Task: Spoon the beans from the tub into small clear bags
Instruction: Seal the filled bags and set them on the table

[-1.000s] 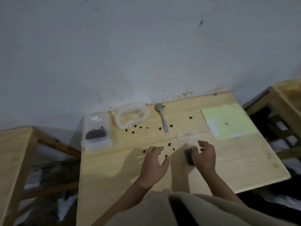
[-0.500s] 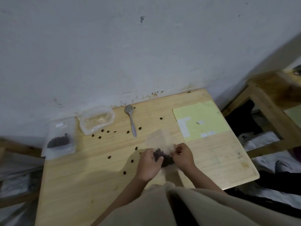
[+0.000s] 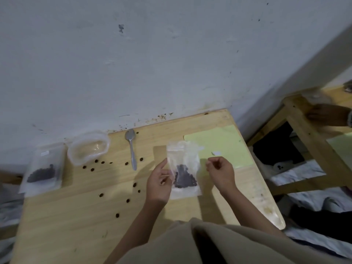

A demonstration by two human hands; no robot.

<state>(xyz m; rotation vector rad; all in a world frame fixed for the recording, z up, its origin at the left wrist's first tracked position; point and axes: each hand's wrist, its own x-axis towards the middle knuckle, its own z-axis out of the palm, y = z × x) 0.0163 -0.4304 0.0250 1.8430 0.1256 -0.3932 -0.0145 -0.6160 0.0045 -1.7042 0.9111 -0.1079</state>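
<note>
Bag [image 3: 183, 169] of beans [image 3: 184, 176] stands upright between my hands: left hand [image 3: 159, 182] pinches its left edge, right hand [image 3: 221, 171] sits just right, clenched, apparently grasping nothing.

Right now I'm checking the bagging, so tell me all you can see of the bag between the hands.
The small clear bag is thin see-through plastic with a zip strip near its top. It stands upright above the table, dark beans heaped in its lower half. The left hand pinches its left edge; the right hand, fingers curled, sits just clear of its right edge.
</note>
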